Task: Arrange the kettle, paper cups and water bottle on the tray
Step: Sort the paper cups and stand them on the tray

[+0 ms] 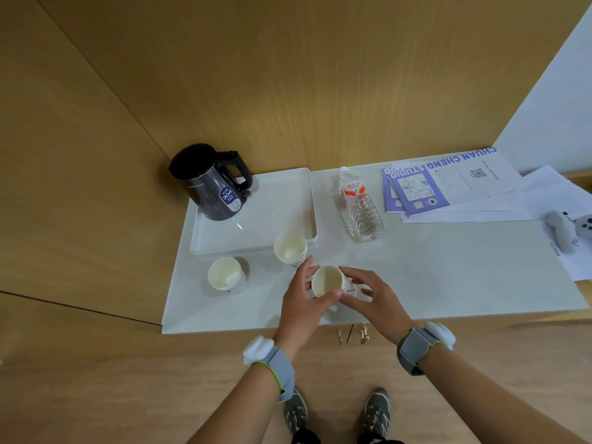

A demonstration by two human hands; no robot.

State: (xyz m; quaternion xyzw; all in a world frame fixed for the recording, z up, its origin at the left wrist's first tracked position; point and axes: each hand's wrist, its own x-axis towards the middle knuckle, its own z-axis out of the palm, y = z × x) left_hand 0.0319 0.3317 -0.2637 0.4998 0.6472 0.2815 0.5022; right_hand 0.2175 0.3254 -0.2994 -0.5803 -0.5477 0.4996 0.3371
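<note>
while left hand (299,301) grips paper cup (327,281), right hand (368,298) fingers spread alongside; cup base hidden.

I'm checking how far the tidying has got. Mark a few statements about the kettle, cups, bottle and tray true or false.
1. The kettle stands on the tray. True.
2. The water bottle is on the tray. False: it stands upright on the counter, right of the tray.
3. The left hand grips a paper cup. True; the right hand touches it too.
4. Every cup is on the tray. False: a cup stack sits on the counter in front of the tray.
5. Purple leaflets lie right of the bottle. True.
</note>
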